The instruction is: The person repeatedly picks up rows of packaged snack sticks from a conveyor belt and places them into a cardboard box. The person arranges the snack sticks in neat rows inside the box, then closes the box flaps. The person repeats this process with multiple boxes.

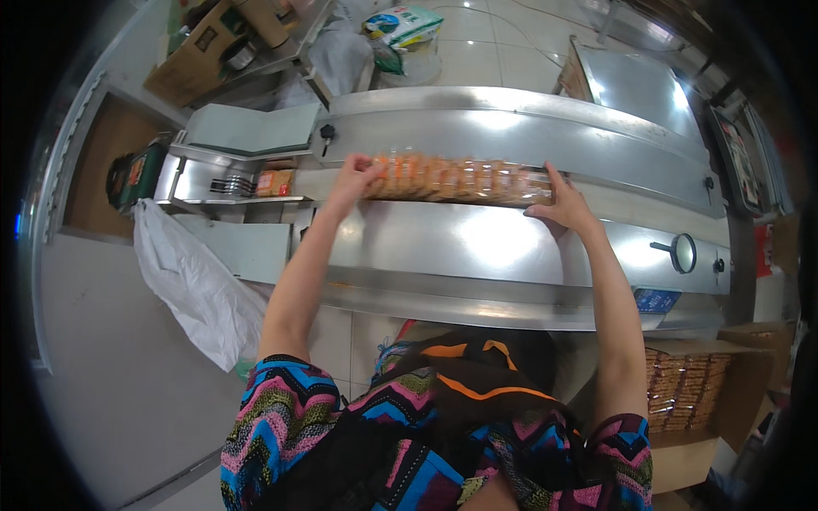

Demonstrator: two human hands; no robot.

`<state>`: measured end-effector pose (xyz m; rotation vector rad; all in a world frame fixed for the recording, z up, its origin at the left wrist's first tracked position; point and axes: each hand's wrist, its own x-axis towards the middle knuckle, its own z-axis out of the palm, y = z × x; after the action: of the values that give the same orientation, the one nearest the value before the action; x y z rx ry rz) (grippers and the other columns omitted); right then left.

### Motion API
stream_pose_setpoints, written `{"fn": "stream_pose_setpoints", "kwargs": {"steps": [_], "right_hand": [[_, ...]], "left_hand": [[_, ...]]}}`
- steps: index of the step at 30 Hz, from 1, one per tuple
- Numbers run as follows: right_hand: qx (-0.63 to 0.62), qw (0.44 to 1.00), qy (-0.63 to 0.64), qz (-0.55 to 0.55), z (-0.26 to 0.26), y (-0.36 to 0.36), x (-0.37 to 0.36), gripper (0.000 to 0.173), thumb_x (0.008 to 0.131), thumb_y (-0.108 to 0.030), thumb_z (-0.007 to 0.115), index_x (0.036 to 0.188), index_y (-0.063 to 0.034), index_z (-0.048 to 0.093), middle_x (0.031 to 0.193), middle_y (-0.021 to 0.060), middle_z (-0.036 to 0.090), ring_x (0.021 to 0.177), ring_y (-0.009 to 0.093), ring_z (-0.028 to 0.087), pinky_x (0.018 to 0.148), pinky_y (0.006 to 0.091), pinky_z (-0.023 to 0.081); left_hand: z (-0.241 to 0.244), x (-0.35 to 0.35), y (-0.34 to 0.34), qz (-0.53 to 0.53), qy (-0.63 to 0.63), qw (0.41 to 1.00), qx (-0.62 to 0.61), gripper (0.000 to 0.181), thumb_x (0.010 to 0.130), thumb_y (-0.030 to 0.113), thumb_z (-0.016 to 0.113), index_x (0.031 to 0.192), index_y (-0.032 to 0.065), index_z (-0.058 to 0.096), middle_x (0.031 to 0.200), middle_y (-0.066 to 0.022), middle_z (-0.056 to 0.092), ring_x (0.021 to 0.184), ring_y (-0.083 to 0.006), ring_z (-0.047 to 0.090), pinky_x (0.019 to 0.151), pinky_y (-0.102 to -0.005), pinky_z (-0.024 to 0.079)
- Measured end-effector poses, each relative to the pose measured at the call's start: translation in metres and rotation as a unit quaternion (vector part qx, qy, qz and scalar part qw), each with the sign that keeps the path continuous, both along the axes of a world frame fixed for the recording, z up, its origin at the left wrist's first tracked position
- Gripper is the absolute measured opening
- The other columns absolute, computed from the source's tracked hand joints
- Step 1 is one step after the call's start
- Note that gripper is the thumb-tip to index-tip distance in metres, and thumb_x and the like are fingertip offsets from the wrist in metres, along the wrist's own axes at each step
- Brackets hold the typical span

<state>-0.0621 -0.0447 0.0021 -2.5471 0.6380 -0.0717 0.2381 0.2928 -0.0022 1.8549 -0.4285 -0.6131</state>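
Between my hands a long row of clear-wrapped biscuit-like snack packets (460,179) stands pressed side by side. It lies over the pale conveyor belt (645,195) of a stainless steel machine. At the row's left end, my left hand (353,182) grips the packets with thumb and fingers. My right hand (567,203) spans the right end, its thumb on the near side and its fingers on the far side. Further left along the channel, a single orange-and-brown packet (276,183) rests beside some curved metal parts (235,186).
Steel side plates (441,239) flank the belt. A magnifying-glass-shaped object (682,253) and a blue card-like item (657,300) lie on the near right side. An open carton (735,389) of packed snacks stands lower right. A white plastic bag (198,281) hangs at left.
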Motion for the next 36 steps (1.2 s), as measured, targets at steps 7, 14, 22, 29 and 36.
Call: {"fn": "stream_pose_setpoints", "kwargs": {"steps": [7, 14, 22, 29, 36], "right_hand": [[0.038, 0.994, -0.075, -0.076, 0.012, 0.003, -0.003, 0.084, 0.070, -0.025, 0.079, 0.143, -0.0128, 0.040, 0.129, 0.0232, 0.049, 0.122, 0.036, 0.049, 0.097, 0.0458, 0.046], [-0.177, 0.984, -0.003, 0.011, 0.057, 0.082, 0.061, 0.095, 0.063, -0.012, 0.082, 0.145, -0.0182, 0.035, 0.134, 0.0191, 0.043, 0.119, 0.040, 0.048, 0.095, 0.0446, 0.048], [-0.069, 0.993, 0.074, 0.064, 0.084, 0.085, 0.087, 0.112, 0.049, -0.035, 0.092, 0.146, -0.0248, 0.035, 0.138, 0.0185, 0.042, 0.114, 0.041, 0.054, 0.092, 0.0478, 0.048], [-0.163, 0.978, -0.122, -0.053, 0.045, 0.126, 0.075, 0.065, 0.058, -0.037, 0.082, 0.117, -0.0243, 0.058, 0.117, 0.0111, 0.050, 0.099, 0.037, 0.057, 0.078, 0.0454, 0.052], [-0.296, 0.892, -0.291, -0.179, 0.144, 0.108, -0.064, 0.056, 0.060, -0.027, 0.082, 0.112, -0.0285, 0.061, 0.120, 0.0037, 0.049, 0.100, 0.033, 0.054, 0.077, 0.0369, 0.056]], "left_hand": [[0.029, -0.015, -0.011, -0.031, -0.020, 0.999, 0.020, 0.060, 0.081, 0.023, 0.075, 0.133, 0.0071, 0.048, 0.104, -0.0072, 0.053, 0.083, -0.0143, 0.054, 0.071, -0.0274, 0.048], [0.051, -0.013, -0.007, -0.237, -0.409, 0.875, 0.105, 0.093, 0.067, 0.019, 0.079, 0.147, 0.0116, 0.032, 0.146, -0.0195, 0.032, 0.127, -0.0379, 0.038, 0.103, -0.0446, 0.041], [0.066, -0.057, -0.052, -0.258, -0.347, 0.876, 0.215, 0.106, 0.058, 0.027, 0.086, 0.148, 0.0230, 0.032, 0.148, -0.0131, 0.032, 0.126, -0.0421, 0.039, 0.105, -0.0472, 0.041], [0.033, -0.064, -0.055, -0.189, -0.468, 0.856, 0.115, 0.075, 0.058, 0.029, 0.085, 0.126, 0.0154, 0.057, 0.125, -0.0117, 0.054, 0.116, -0.0349, 0.049, 0.097, -0.0438, 0.042], [0.093, -0.166, -0.123, -0.165, -0.526, 0.826, -0.121, 0.081, 0.061, 0.015, 0.084, 0.135, 0.0119, 0.049, 0.131, -0.0154, 0.047, 0.122, -0.0349, 0.046, 0.099, -0.0424, 0.041]]}}
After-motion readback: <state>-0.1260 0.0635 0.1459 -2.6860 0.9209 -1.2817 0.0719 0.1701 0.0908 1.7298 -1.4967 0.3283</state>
